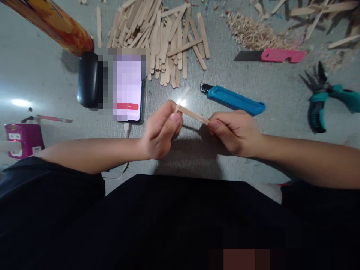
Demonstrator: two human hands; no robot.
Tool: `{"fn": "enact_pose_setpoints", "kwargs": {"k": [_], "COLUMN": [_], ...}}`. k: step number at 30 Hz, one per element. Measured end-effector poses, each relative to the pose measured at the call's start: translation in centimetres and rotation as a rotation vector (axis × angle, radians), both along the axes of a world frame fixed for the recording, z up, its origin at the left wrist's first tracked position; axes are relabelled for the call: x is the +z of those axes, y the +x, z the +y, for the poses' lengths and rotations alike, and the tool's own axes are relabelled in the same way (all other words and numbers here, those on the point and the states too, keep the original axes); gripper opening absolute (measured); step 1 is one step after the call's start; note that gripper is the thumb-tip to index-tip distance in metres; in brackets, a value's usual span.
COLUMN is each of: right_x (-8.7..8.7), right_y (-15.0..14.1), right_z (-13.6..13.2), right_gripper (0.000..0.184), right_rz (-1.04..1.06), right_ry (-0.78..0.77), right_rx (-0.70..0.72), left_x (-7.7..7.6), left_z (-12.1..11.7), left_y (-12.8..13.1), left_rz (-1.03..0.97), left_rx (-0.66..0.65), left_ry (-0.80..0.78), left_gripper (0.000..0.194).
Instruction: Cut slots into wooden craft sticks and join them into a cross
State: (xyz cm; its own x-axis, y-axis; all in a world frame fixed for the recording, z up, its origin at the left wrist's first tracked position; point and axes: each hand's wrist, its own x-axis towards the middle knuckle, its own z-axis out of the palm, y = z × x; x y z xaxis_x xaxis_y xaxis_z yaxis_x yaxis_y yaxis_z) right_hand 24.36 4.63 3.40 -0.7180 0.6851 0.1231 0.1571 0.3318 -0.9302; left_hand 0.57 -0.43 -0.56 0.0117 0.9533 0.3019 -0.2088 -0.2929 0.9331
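Between my two hands stretches a pale wooden craft stick (193, 114), tilted down to the right. My left hand (164, 129) is closed on its left end, thumb pressed against the curled fingers. A thin pale piece (184, 95) sticks up from that same grip; whether it is joined to the stick I cannot tell. My right hand (234, 131) pinches the other end between thumb and curled fingers. Just beyond the right hand lies a blue utility knife (236, 99) with a short stub of blade showing.
A heap of craft sticks (157, 37) lies at the back. Toward the right are a pink-handled knife (284, 56), wood shavings (253, 32) and teal pliers (319, 99). On the left are a charging phone (128, 90), a black case (89, 80), an orange cylinder (64, 26) and a purple box (26, 138).
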Motion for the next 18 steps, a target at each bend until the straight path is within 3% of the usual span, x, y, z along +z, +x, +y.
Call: {"fn": "enact_pose_setpoints", "kwargs": {"k": [2,4,9,14,18], "right_x": [0.0,-0.2,-1.2,-2.0,-2.0], "right_y": [0.1,0.1,-0.5,-0.9,-0.9], "right_z": [0.1,0.2,0.3,-0.1,-0.2], "right_gripper": [0.045,0.041,0.009,0.025,0.028], "right_rz": [0.003,0.018,0.192,0.401,0.442], "right_ry": [0.075,0.121,0.118,0.028,0.044], "right_rx": [-0.031,-0.074,-0.311,-0.46,-0.512], "left_x": [-0.2,-0.3,0.3,0.8,0.7], "left_z": [0.6,1.1,0.9,0.2,0.2], "left_y": [0.0,0.1,0.1,0.1,0.0], "left_rz": [-0.049,-0.064,-0.038,0.036,0.068], "left_rx": [0.159,0.203,0.018,0.001,-0.029], "left_ry": [0.017,-0.008,-0.132,-0.195,-0.213], "left_gripper": [0.043,0.046,0.047,0.046,0.05]}}
